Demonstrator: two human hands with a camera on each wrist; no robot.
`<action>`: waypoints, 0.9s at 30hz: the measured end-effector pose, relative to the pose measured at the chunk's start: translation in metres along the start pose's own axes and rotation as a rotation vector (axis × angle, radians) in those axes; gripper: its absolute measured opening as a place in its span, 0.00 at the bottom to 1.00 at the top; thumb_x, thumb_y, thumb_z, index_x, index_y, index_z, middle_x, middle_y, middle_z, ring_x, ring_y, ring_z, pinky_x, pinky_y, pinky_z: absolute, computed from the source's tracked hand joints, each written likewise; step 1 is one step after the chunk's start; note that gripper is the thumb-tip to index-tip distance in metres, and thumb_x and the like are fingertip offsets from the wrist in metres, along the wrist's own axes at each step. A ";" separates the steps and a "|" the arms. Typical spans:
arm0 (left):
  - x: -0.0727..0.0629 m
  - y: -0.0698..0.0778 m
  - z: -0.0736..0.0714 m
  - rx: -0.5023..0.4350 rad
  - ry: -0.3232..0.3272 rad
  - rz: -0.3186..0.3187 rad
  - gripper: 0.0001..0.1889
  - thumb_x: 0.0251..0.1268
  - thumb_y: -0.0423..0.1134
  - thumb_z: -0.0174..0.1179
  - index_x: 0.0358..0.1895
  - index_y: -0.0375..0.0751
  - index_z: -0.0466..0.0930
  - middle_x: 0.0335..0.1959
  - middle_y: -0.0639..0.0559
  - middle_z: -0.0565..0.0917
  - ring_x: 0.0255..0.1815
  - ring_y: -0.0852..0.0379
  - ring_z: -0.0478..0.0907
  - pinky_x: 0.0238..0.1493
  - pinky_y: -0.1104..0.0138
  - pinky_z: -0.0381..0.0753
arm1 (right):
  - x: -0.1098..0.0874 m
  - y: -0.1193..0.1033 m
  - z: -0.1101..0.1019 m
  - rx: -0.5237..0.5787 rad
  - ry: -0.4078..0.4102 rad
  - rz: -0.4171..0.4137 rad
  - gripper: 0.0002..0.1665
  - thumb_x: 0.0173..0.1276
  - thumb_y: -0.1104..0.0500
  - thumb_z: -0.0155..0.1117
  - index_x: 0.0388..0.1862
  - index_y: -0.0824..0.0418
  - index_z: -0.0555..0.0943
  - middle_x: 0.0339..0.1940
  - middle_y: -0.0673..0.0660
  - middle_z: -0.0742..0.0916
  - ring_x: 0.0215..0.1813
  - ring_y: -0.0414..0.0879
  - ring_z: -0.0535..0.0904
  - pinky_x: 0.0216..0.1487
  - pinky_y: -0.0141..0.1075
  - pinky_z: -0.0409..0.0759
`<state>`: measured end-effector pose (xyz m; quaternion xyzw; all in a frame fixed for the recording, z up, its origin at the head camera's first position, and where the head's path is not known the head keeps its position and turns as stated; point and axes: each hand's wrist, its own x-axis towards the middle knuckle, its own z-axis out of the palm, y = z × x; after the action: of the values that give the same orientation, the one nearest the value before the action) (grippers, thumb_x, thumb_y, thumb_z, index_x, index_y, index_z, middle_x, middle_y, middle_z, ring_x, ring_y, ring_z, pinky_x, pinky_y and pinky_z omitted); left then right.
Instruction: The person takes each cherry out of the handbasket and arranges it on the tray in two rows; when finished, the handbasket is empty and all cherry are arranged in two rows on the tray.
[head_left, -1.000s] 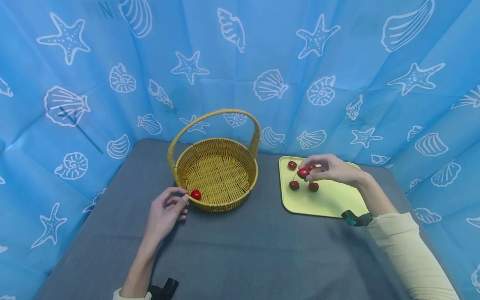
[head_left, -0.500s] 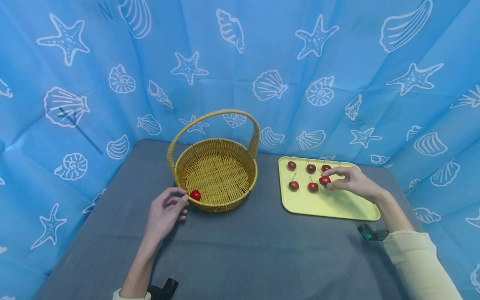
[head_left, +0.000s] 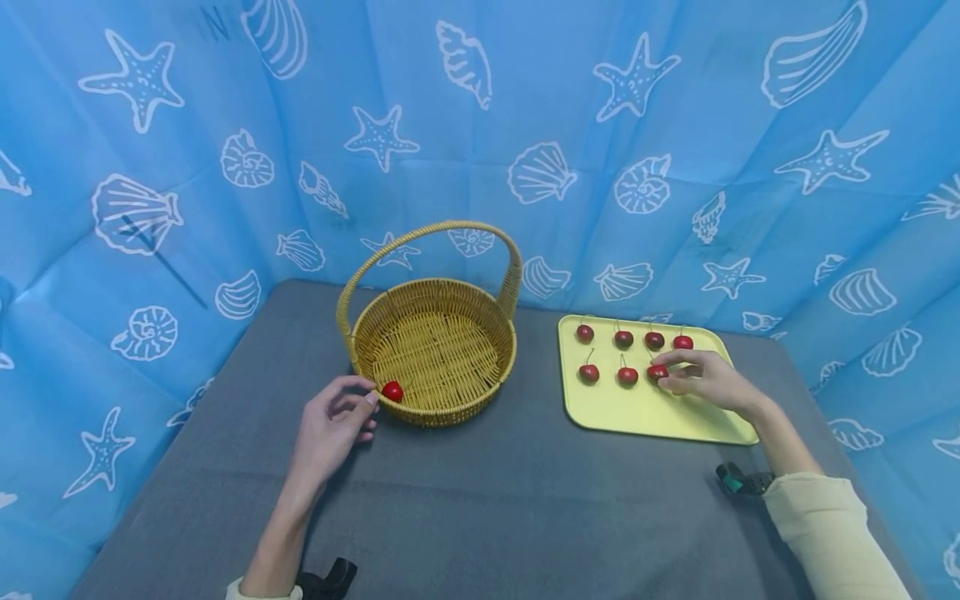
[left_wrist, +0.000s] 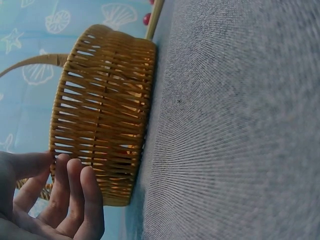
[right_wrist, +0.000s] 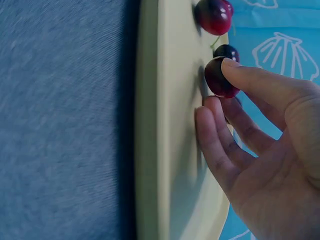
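Observation:
My left hand [head_left: 335,423] pinches the near-left rim of a round yellow wicker basket [head_left: 497,379] with a tall arched handle. Just inside that rim lies one red cherry [head_left: 392,391]. In the left wrist view the thumb and fingertips meet at the rim of the basket [left_wrist: 102,110]. My right hand [head_left: 705,381] is over the pale yellow tray [head_left: 607,414], a dark red cherry [right_wrist: 218,79] between its thumb and fingers. That held cherry is close over the tray surface, at the right end of the front row.
Several stemmed cherries stand on the tray in two rows, among them a back-row cherry [head_left: 623,339] and a front-row cherry [head_left: 588,373]. Grey cloth [head_left: 517,500] covers the table. A blue curtain [head_left: 465,125] with shell prints hangs behind and at both sides.
My right hand has carried its cherry rightward from over the tray's left part, then slightly down to the front row. My left hand has stayed on the basket rim.

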<state>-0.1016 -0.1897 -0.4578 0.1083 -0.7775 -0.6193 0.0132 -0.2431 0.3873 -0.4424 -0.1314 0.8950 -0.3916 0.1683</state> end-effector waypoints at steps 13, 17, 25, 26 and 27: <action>-0.001 0.002 0.000 -0.008 0.006 -0.005 0.16 0.81 0.44 0.65 0.63 0.42 0.81 0.47 0.35 0.91 0.40 0.48 0.91 0.39 0.61 0.95 | -0.004 0.007 -0.001 -0.075 0.015 -0.007 0.27 0.78 0.57 0.72 0.69 0.68 0.79 0.64 0.71 0.86 0.53 0.38 0.86 0.44 0.34 0.90; -0.001 0.003 0.000 -0.013 0.004 -0.002 0.16 0.81 0.44 0.66 0.63 0.42 0.81 0.47 0.36 0.91 0.40 0.49 0.91 0.39 0.61 0.95 | -0.008 0.007 -0.003 -0.077 0.011 -0.031 0.27 0.78 0.58 0.71 0.69 0.69 0.79 0.66 0.73 0.85 0.54 0.36 0.87 0.44 0.35 0.92; -0.001 0.002 0.001 0.024 0.013 -0.010 0.15 0.82 0.44 0.64 0.64 0.44 0.81 0.50 0.34 0.90 0.41 0.48 0.90 0.39 0.62 0.95 | -0.015 -0.002 -0.009 -0.058 0.051 -0.022 0.27 0.80 0.55 0.69 0.71 0.67 0.78 0.69 0.73 0.83 0.54 0.26 0.84 0.49 0.38 0.94; -0.001 0.002 0.001 0.024 0.014 -0.016 0.15 0.82 0.44 0.64 0.64 0.44 0.81 0.50 0.34 0.90 0.41 0.47 0.90 0.39 0.62 0.95 | -0.015 -0.005 -0.009 -0.056 0.054 -0.024 0.27 0.81 0.55 0.69 0.72 0.66 0.78 0.69 0.72 0.83 0.54 0.25 0.84 0.49 0.39 0.94; -0.001 0.002 0.001 0.024 0.015 -0.018 0.15 0.82 0.44 0.64 0.64 0.44 0.81 0.50 0.34 0.90 0.42 0.47 0.90 0.39 0.61 0.95 | -0.016 -0.008 -0.009 -0.060 0.058 -0.026 0.27 0.81 0.54 0.69 0.72 0.66 0.78 0.69 0.71 0.84 0.53 0.24 0.84 0.50 0.38 0.94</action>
<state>-0.1015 -0.1880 -0.4561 0.1200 -0.7839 -0.6090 0.0121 -0.2318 0.3937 -0.4277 -0.1367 0.9092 -0.3701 0.1332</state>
